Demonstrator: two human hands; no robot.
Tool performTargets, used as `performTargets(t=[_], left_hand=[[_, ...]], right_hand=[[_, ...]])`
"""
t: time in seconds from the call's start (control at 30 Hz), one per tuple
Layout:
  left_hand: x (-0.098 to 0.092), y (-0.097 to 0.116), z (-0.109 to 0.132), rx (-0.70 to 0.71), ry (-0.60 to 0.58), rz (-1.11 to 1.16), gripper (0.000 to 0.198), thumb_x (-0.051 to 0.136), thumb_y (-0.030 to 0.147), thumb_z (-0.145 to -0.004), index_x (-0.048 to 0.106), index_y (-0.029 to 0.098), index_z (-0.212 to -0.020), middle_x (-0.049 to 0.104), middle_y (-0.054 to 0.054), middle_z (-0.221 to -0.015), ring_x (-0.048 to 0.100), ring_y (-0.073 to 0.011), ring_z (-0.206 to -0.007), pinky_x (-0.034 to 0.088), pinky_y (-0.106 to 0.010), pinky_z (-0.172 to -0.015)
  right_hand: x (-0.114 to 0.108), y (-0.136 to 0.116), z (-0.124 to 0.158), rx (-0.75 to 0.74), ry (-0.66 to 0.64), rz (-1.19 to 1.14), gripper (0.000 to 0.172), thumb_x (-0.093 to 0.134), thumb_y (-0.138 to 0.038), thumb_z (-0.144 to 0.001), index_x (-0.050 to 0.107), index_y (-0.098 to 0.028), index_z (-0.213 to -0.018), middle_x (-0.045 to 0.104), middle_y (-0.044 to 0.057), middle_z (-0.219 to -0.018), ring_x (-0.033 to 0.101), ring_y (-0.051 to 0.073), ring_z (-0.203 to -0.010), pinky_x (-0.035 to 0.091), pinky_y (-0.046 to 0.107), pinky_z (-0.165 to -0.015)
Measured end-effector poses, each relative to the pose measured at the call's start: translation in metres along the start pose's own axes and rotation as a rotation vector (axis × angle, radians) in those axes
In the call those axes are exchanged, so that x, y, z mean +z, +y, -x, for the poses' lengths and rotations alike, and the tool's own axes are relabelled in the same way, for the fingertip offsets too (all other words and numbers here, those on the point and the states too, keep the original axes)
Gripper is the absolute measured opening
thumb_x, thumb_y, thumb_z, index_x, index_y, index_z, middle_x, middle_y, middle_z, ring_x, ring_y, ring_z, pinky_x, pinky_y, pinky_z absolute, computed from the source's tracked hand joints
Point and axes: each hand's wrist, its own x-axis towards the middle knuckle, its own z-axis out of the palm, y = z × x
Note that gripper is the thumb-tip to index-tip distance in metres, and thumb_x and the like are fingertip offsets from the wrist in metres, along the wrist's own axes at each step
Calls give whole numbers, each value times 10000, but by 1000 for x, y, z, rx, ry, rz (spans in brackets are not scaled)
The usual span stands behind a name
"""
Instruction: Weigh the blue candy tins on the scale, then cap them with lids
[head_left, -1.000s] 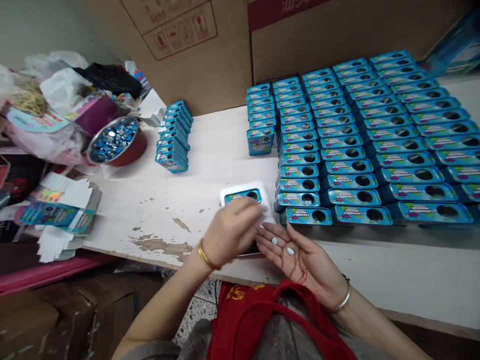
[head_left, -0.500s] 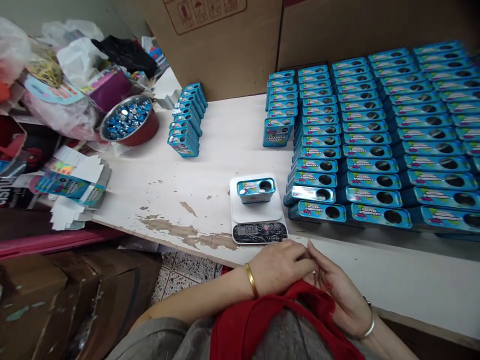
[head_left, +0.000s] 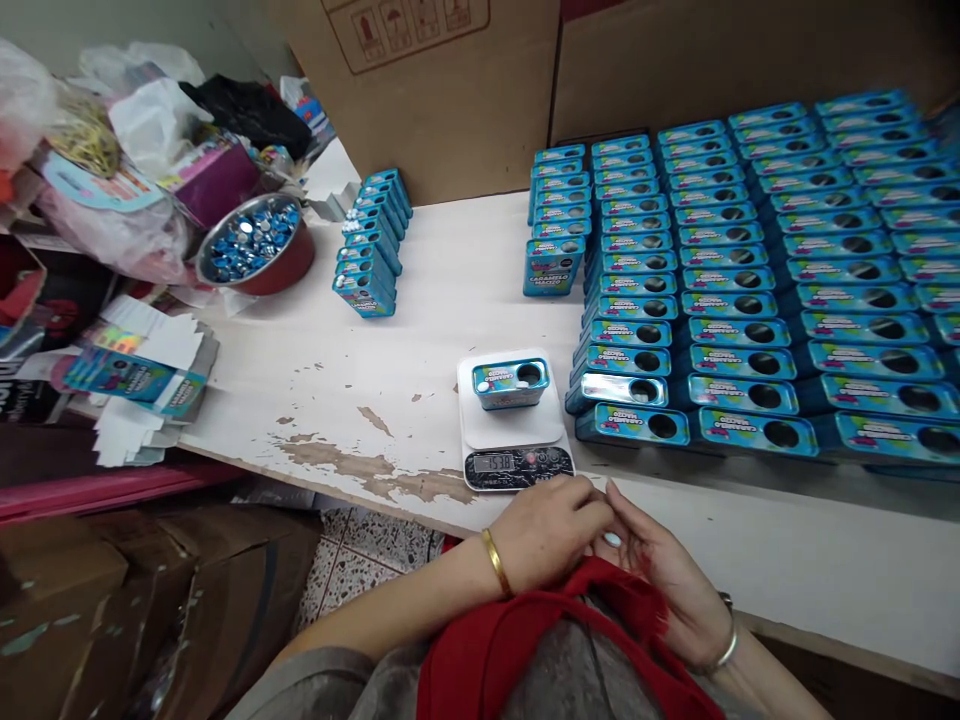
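Note:
Both my hands are together at the table's near edge, just below a kitchen scale (head_left: 517,437). My left hand (head_left: 551,525), its wrist in a gold bracelet, is closed, its fingertips meeting my right hand at a small white candy (head_left: 612,540). My right hand (head_left: 671,575) is cupped with the palm turned inward; its fingers are partly hidden, and I cannot make out what lies in them. On the scale stands a blue candy tin (head_left: 511,393) with a round hole in its top and small white pieces on its lid. The display seems to read 153.8.
Rows of blue tins (head_left: 742,340) fill the right side; a shorter row (head_left: 551,265) stands beside them. Several tins with white pieces on top (head_left: 367,285) stand at left. A metal bowl (head_left: 296,262) holds blue-wrapped pieces. Flattened cartons (head_left: 142,375) lie at the left edge.
The white candy between my fingers shows more plainly now. My hands have barely shifted, and the tin stays on the scale. The whole view has tilted slightly.

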Motion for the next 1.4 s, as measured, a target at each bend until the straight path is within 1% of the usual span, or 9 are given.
performTargets(t=[0.1,0.27,0.47,0.57,0.67,0.93,1.07,1.23,1.4], left_hand=[[-19,-5,-2,-27,148,57,136,429,166,-881,552,150,-937,552,-54,-882,513,-147,-804,458,-248,-711],[-73,-30,-22,-18,567,55,148,428,120,-882,537,144,-979,556,-70,-912,528,-143,-879,472,-263,-767],[-101,-55,-19,-44,651,-178,208,547,205,-859,562,173,-1064,610,-68,-1000,540,-163,-930,449,-323,-827],[-91,-59,3,-183,748,-351,269,584,281,-840,584,212,-1099,600,-83,-1127,520,-214,-1036,386,-396,-903],[-77,-61,16,-238,700,-428,364,557,371,-849,558,226,-1184,529,-102,-1285,450,-258,-1191,321,-439,-976],[-76,-57,-14,-136,559,-390,495,384,514,-900,487,205,-1273,373,-121,-1443,235,-293,-1375,121,-530,-1095],[-72,-37,-16,-31,577,-284,431,422,448,-904,515,190,-1236,494,-120,-1333,387,-259,-1269,280,-446,-1026],[-21,-8,-1,61,262,-236,290,450,375,-913,594,204,-1098,643,-49,-1057,538,-150,-932,358,-321,-794],[20,-5,8,103,211,-249,197,462,364,-925,619,264,-990,649,14,-1080,513,-135,-959,307,-347,-846]], right_hand=[[0,0,-7,-76,-8,32,107,604,-245,-836,664,-161,-864,714,43,-816,677,196,-886,533,331,-835],[4,-3,-13,-137,58,108,287,475,-292,-915,645,-85,-1019,672,155,-1091,612,220,-1078,502,313,-917],[7,-5,-8,-158,86,86,323,450,-292,-928,624,-52,-1057,622,205,-1181,564,258,-1148,478,334,-962],[6,-7,-8,-157,88,74,315,454,-281,-927,625,-51,-1057,628,203,-1173,570,255,-1140,479,334,-964],[7,-7,-10,-136,82,88,310,445,-274,-929,631,-53,-1039,642,202,-1145,588,255,-1114,482,335,-958],[5,-7,-10,-139,59,95,320,440,-287,-930,638,-60,-1037,651,191,-1131,590,253,-1112,466,342,-971],[0,-10,-9,-141,27,50,367,419,-341,-937,639,-69,-1046,673,164,-1083,627,230,-1045,503,325,-911],[-1,-12,-4,-130,30,-44,338,380,-335,-954,641,-145,-1052,709,63,-882,649,113,-641,552,254,-705],[-2,-14,3,-107,105,-10,376,369,-354,-951,617,-133,-1128,685,68,-769,614,126,-558,541,266,-585]])
